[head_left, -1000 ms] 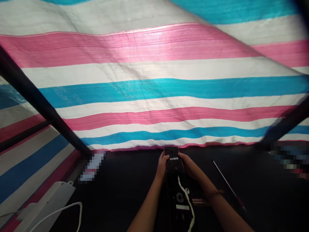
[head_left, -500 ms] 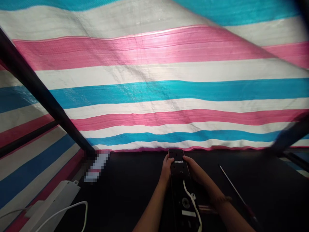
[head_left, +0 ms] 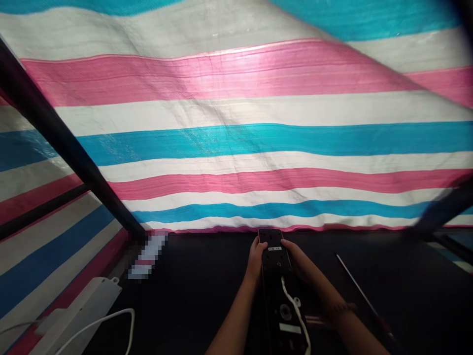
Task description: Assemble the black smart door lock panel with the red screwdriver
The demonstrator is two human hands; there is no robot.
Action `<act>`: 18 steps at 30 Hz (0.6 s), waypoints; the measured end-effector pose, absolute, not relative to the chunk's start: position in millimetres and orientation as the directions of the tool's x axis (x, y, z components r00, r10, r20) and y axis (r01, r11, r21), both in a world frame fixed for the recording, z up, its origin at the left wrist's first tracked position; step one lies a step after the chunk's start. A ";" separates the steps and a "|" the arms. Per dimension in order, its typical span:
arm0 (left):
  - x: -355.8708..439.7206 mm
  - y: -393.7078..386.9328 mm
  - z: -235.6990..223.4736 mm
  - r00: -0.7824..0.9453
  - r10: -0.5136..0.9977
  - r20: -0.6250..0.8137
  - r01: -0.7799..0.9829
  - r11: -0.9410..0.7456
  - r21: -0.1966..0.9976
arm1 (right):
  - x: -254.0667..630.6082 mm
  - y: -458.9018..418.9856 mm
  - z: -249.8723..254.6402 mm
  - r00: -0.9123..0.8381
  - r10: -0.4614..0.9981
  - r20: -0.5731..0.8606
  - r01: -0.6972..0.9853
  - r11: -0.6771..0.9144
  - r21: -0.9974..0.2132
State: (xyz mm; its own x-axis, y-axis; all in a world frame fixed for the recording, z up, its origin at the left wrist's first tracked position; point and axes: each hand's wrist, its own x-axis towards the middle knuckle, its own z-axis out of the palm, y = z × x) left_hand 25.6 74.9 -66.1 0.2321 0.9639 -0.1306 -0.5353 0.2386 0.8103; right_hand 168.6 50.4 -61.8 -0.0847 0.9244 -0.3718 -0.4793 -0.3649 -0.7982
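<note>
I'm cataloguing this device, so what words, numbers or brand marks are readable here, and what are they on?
No text can be read for certain.
Upper white label on the black panel: too small to read.
Lower white label on the panel: too blurred to read.
Pixelated patch left of the panel: blurred out.

I'm holding a long black plastic device lengthwise, pointing away from me, its far end between my left hand and right hand. A small white label sits near that end; a white cable curves down its face past a round fitting, and a white strip lies nearer me.
</note>
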 end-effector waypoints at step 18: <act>25.5 75.3 -67.2 0.250 0.963 -0.103 -0.535 0.226 0.814 | 166.6 50.6 -51.7 -0.038 0.908 -0.417 -0.495 -0.380 -0.781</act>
State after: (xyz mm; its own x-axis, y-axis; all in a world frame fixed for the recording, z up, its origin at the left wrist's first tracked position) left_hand 25.5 75.3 -67.2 0.2502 0.9627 -0.1030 -0.5355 0.2262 0.8137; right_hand 166.6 50.6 -51.7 -0.0378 0.9080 -0.4172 -0.4951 -0.3797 -0.7815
